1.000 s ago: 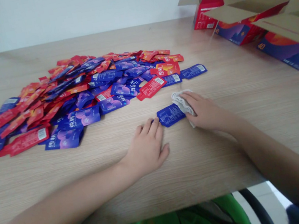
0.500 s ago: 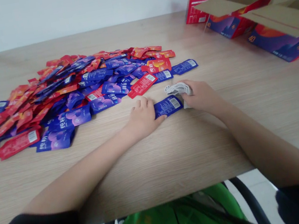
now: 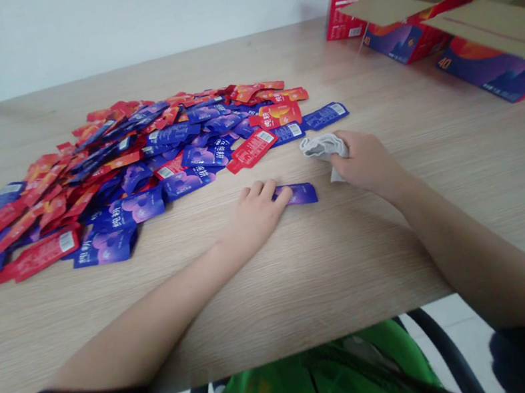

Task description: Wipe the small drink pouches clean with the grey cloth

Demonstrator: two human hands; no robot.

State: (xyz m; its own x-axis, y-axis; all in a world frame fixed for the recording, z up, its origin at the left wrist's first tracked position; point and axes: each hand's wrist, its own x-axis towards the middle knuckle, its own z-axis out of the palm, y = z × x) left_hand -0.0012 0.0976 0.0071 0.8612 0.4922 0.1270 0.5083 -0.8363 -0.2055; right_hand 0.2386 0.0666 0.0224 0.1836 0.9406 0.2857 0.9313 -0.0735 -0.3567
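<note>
My left hand [image 3: 260, 212] is closed on a small blue-purple pouch [image 3: 303, 193] near the middle of the table. Thumb and fingers cover the pouch's left end; its right end shows a plain purple face. To the right, my right hand [image 3: 362, 158] grips a folded white cloth [image 3: 322, 145], held a short way from the pouch. Beyond my left hand spreads a large pile of red and blue pouches [image 3: 134, 158]. A red pouch [image 3: 251, 149] and a blue pouch [image 3: 326, 115] lie at its right edge.
At the back right stand open cardboard boxes: a red one [image 3: 342, 16], a blue and red one [image 3: 392, 41], and a nearer one [image 3: 488, 68] with its flaps up. The wooden table [image 3: 308, 283] ends close in front of my lap, and a wall [image 3: 111, 27] is behind it.
The pouch under my left hand has turned over from its barcode side to a purple face. My right hand has drawn the cloth slightly right, away from the pouch.
</note>
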